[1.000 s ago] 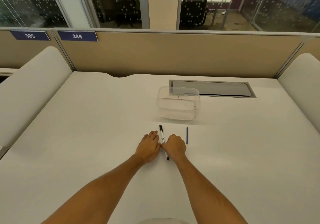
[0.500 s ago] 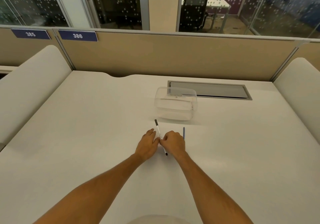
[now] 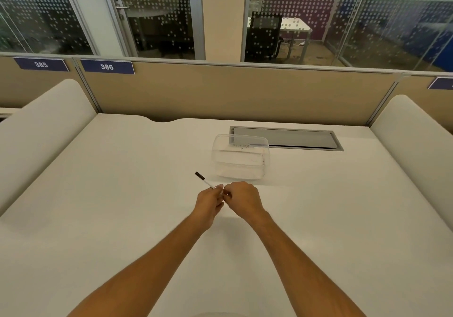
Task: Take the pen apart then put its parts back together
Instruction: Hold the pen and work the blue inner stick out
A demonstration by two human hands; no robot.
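Fingertips of left hand (image 3: 209,202) curled, pinching white barrel of pen (image 3: 204,181) near its lower end. Black-capped end (image 3: 199,176) juts up and away to left, clear of desk (image 3: 122,194). Fingers of right hand (image 3: 242,200) curled too, meeting left fingertips at same spot; presumably clamped on pen's near end, but contact pt hidden behind knuckles, so exact grip not confirmable. Both hands raised off desk surface, wrists close together, forearms converging from bottom edge of view.

Pen location: held in air between both hands, in front of clear plastic container (image 3: 241,157), well short of it. Container sits just before grey cable hatch (image 3: 294,139) at rear of desk. No loose pen parts visible on desk; any lying behind hands cannot be ruled out.

Step in hand, as judged: early disassembly or late reassembly at pen's near end. Not determinable which, since joint is hidden.

Next move calls for: firm hold w/ left hand on barrel, twist or straight pull w/ right hand along barrel axis. Keep force in line w/ pen to avoid bending. Keep small parts over desk, near container, to prevent rolling off. Watch for spring or refill dropping out once end piece frees.
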